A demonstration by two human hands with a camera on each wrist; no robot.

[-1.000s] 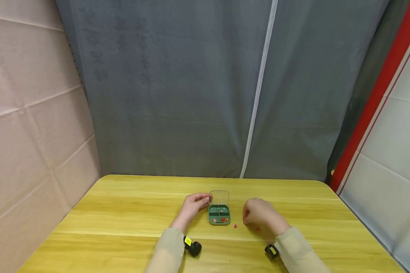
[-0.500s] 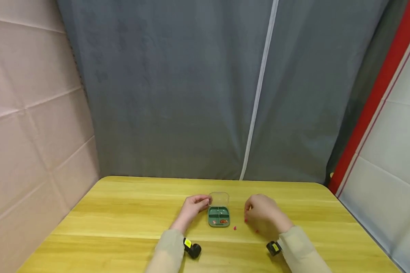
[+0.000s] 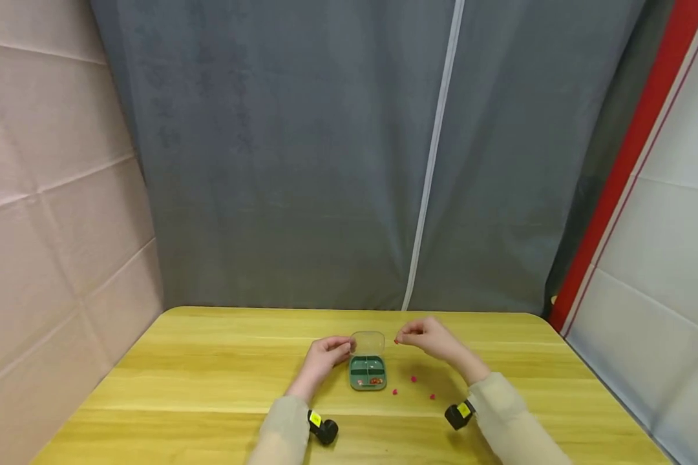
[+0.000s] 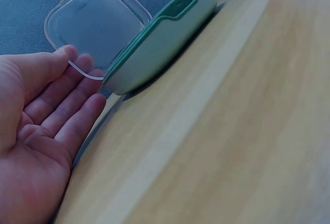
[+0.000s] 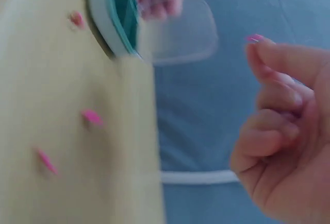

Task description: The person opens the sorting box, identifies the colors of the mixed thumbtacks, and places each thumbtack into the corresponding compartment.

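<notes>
My left hand sits at the left edge of the green pill box, fingers nearly straight and relaxed. In the left wrist view the fingertips touch the rim of the clear lid, which stands open and tilted up from the far side of the box; nothing is curled round it. The box base rests flat on the yellow wooden table, just beyond my left fingertips and to their right.

My right hand is lifted off the table, beyond and to the right of the box, about level with the lid. Its fingers are curled in, and thumb and forefinger pinch a small pink pill at their tips; the right wrist view shows the pill poking out above the fingertip, with the lid close by to its left. The pill is held in the air, just right of the lid and not touching it.

Inside the box I can see divided compartments, with a few red and pale pieces in the near ones; which compartment each lies in I cannot tell. Three more pink pills lie loose on the table, nearer to me than my right fingers and to the right of the box, apart from each other.
</notes>
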